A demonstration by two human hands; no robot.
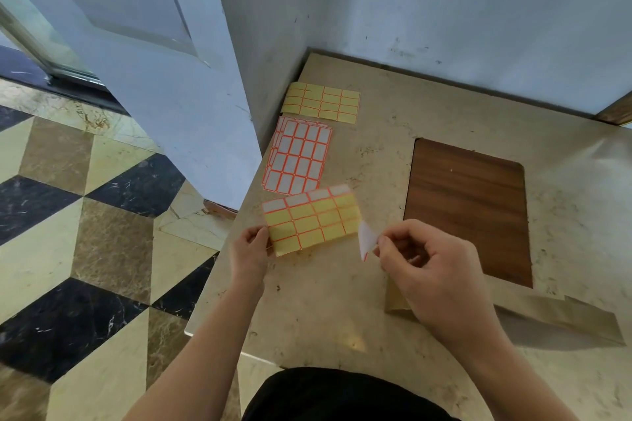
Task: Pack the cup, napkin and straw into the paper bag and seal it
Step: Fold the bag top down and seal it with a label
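My left hand (pixel 251 254) pinches the lower left corner of a mostly peeled sticker sheet (pixel 313 220), yellow backing with a few white labels left along its top. My right hand (pixel 431 270) holds one white sticker (pixel 365 240) between thumb and forefinger, just off the sheet's right edge. A brown paper bag (pixel 561 316) lies flat on the table (pixel 325 311) under and to the right of my right wrist. No cup, napkin or straw shows.
A stack of full white sticker sheets (pixel 297 157) and an empty yellow sheet (pixel 321 102) lie further back near the wall corner. A dark wooden panel (pixel 468 208) is set into the table on the right. The table's left edge drops to tiled floor.
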